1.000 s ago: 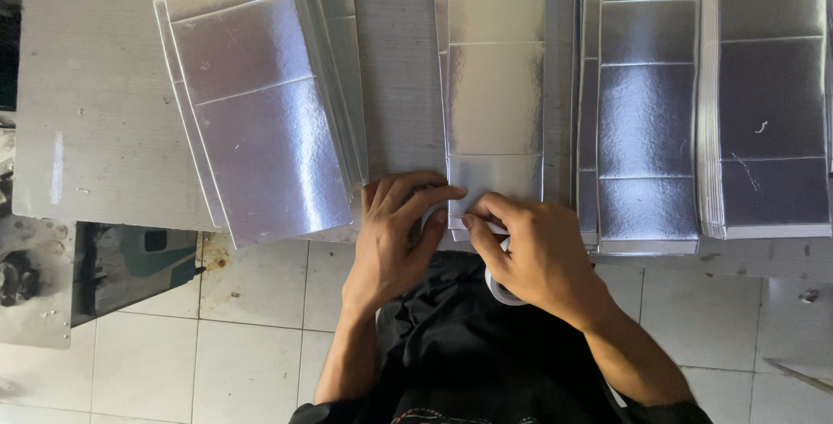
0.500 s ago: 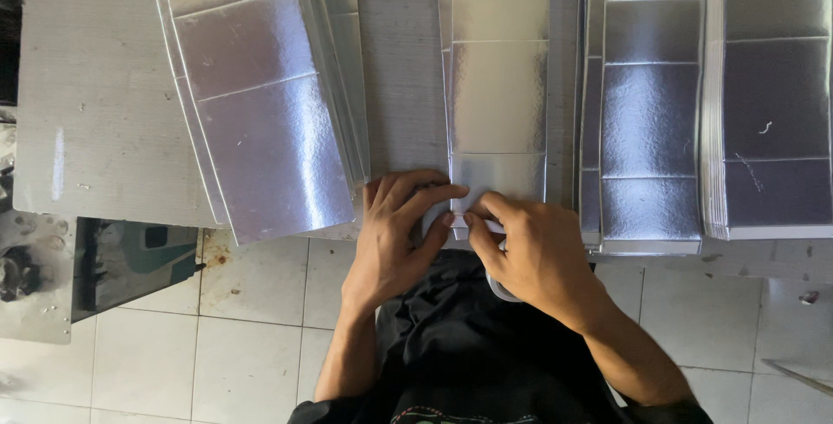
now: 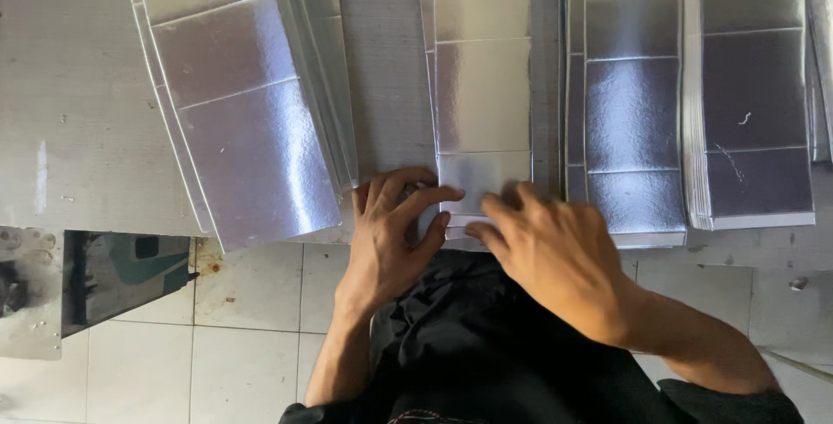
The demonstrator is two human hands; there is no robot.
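Observation:
A long strip of shiny silver foil sheets [image 3: 482, 85] runs down the middle of a grey table [image 3: 78, 129] to its near edge. My left hand [image 3: 390, 233] rests its fingertips on the strip's lower left corner. My right hand [image 3: 555, 255] pinches the strip's bottom edge from the right, fingers curled over the lowest sheet. Both hands meet at that near end, above my black clothing [image 3: 486, 346].
A slanted stack of foil sheets [image 3: 234, 103] overhangs the table edge at left. Two more foil stacks [image 3: 629, 94] [image 3: 751, 94] lie to the right. Below the table are white floor tiles [image 3: 147, 337] and a dark glass panel [image 3: 121, 272].
My right hand has shifted slightly along the bottom edge of the middle strip; my left hand stays pressed on its corner. The foil stacks have not moved.

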